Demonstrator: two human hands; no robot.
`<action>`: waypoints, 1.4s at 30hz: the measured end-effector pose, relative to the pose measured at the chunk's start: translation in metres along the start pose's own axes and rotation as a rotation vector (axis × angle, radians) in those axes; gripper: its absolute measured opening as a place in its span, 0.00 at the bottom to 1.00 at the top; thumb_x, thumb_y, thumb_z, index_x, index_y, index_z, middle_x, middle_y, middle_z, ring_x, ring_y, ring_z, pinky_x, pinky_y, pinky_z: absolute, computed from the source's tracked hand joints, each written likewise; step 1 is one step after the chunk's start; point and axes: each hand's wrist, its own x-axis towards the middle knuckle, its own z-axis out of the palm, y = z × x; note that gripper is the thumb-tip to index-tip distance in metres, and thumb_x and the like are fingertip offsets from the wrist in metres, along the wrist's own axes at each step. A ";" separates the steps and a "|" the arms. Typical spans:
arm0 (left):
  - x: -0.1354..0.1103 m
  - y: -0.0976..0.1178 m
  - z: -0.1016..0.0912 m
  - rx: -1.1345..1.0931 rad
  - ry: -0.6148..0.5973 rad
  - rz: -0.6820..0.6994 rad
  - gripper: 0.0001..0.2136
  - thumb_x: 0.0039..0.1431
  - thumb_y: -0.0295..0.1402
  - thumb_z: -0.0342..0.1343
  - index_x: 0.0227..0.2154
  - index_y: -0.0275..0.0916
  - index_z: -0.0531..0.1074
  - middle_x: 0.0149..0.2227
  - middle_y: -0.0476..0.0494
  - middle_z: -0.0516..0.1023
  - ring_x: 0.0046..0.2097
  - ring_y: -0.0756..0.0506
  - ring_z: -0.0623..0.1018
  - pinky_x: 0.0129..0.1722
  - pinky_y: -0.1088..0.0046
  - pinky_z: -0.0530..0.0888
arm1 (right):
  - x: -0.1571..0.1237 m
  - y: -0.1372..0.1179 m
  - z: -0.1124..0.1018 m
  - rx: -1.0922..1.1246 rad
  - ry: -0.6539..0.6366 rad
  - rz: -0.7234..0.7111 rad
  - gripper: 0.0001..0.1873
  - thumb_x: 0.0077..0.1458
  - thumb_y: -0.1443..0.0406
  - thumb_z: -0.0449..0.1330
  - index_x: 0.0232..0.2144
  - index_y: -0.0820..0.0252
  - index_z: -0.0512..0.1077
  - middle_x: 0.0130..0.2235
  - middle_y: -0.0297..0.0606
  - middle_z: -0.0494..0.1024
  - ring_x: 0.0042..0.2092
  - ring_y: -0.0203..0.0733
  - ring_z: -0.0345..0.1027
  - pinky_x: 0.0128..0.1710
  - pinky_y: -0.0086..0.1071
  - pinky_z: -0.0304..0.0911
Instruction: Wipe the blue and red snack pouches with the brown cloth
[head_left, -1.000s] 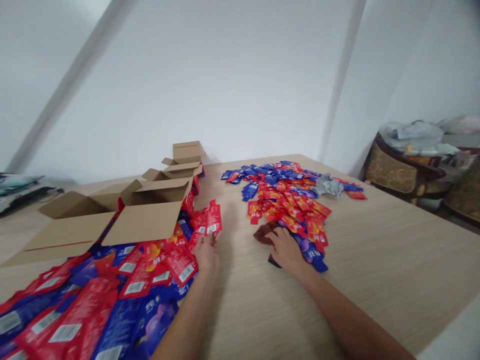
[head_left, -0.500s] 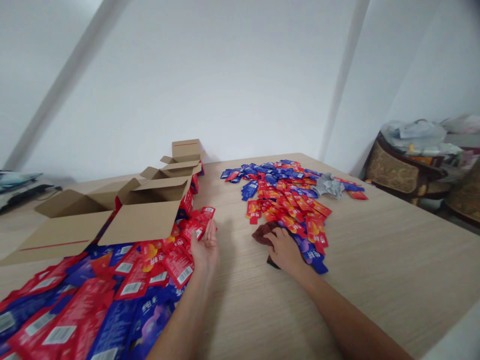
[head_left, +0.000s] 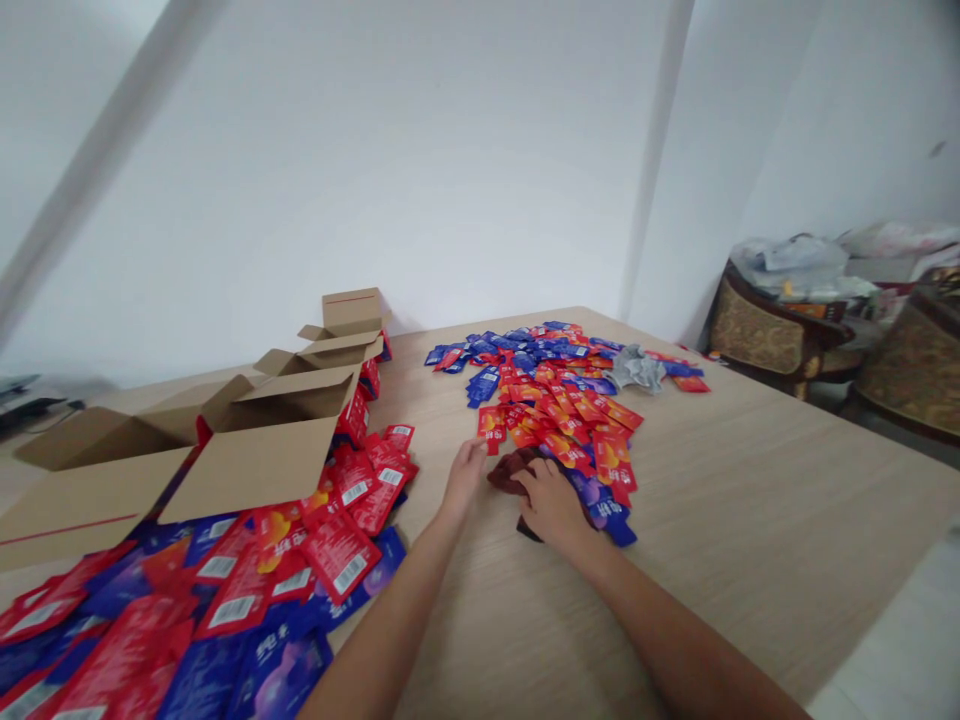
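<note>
My left hand (head_left: 463, 482) reaches over the table, its fingers drawn together at the lower left edge of a red sachet (head_left: 491, 422). That sachet lies flat at the near left of a spread of red and blue sachets (head_left: 559, 405). My right hand (head_left: 551, 502) has its fingers closed on a dark brown cloth (head_left: 513, 470), which is crumpled on the tabletop. Some of the cloth is hidden beneath this hand. Beside its wrist lies a blue sachet (head_left: 616, 525).
Open cardboard boxes (head_left: 259, 455) stand in a row on the left, with a heap of red and blue sachets (head_left: 247, 600) before them. Crumpled grey material (head_left: 637, 370) lies on the far sachets. Beyond the wooden table (head_left: 750, 500) are patterned chairs (head_left: 765, 325) with plastic bags.
My left hand has left the heap by the boxes and moved right to the red sachet, its open fingers now closed. My right hand stays on the cloth. The view has shifted slightly right.
</note>
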 end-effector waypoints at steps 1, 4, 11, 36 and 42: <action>0.007 -0.004 0.008 0.065 -0.012 0.030 0.12 0.54 0.39 0.53 0.37 0.38 0.72 0.44 0.37 0.76 0.51 0.41 0.73 0.54 0.59 0.64 | 0.000 0.001 0.001 0.007 0.019 0.007 0.20 0.51 0.69 0.52 0.47 0.55 0.69 0.45 0.43 0.67 0.49 0.47 0.56 0.48 0.37 0.56; 0.020 -0.017 0.019 0.153 -0.059 0.081 0.12 0.49 0.41 0.57 0.33 0.39 0.73 0.47 0.37 0.75 0.57 0.39 0.67 0.59 0.58 0.55 | 0.002 0.007 0.004 0.072 0.094 0.061 0.19 0.52 0.70 0.51 0.47 0.55 0.69 0.44 0.42 0.67 0.49 0.45 0.58 0.50 0.36 0.54; -0.003 -0.034 -0.008 0.548 -0.210 0.338 0.16 0.56 0.43 0.51 0.43 0.41 0.72 0.52 0.35 0.71 0.58 0.40 0.66 0.59 0.56 0.53 | 0.009 0.023 0.013 0.307 0.214 0.131 0.20 0.52 0.70 0.48 0.45 0.55 0.70 0.45 0.38 0.68 0.49 0.42 0.60 0.52 0.35 0.54; -0.120 -0.008 -0.040 1.018 -0.597 0.486 0.21 0.61 0.29 0.42 0.57 0.37 0.59 0.59 0.40 0.62 0.61 0.45 0.60 0.61 0.60 0.58 | 0.035 -0.020 0.001 -0.054 -0.025 -0.067 0.26 0.56 0.70 0.47 0.56 0.49 0.61 0.55 0.41 0.62 0.52 0.47 0.53 0.50 0.39 0.52; -0.120 -0.011 -0.038 1.019 -0.578 0.492 0.21 0.60 0.28 0.43 0.57 0.34 0.59 0.59 0.36 0.62 0.61 0.43 0.60 0.61 0.59 0.58 | 0.028 -0.032 0.012 0.024 -0.115 -0.221 0.25 0.53 0.69 0.52 0.53 0.47 0.65 0.56 0.38 0.63 0.53 0.47 0.54 0.51 0.41 0.53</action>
